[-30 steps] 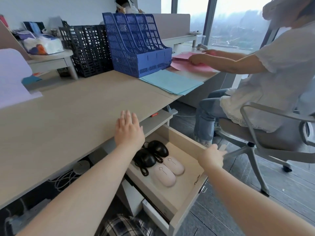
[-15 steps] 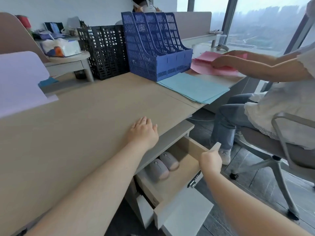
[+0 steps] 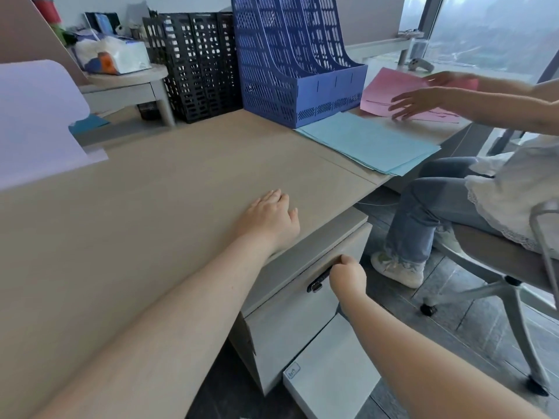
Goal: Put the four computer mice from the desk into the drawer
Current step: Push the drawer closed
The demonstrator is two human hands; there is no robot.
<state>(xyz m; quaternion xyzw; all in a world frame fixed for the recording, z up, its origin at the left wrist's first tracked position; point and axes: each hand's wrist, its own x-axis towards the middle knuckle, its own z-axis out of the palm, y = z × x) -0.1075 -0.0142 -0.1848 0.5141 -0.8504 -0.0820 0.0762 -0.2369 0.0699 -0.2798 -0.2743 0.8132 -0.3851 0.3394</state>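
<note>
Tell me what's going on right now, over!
Left hand flat on desk. Right hand at the drawer front by the handle. Drawer shut, no mice in sight. Nothing in the way.

Left hand flat and palm-down, fingers spread slightly, forearm stretched forward from lower left, right hand lower, curled into a loose fist with knuckles forward, right forearm reaching in from lower right

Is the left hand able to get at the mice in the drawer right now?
Probably not. The drawer looks pushed shut, with the right hand at its handle, and no mice show. The left hand lies flat on the desk above.
</note>
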